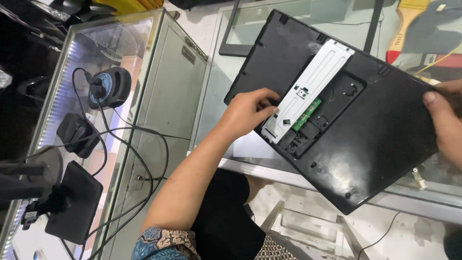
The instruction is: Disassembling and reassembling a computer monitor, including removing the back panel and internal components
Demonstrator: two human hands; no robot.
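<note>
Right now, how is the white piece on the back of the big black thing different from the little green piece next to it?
The white metal plate is long and large; the green circuit board is short and small. The plate runs almost across the open bay, while the board sits at its lower edge. The left hand touches the plate's end, not the board. Both sit tilted inside the black back panel, which the right hand grips at its edge.
</note>
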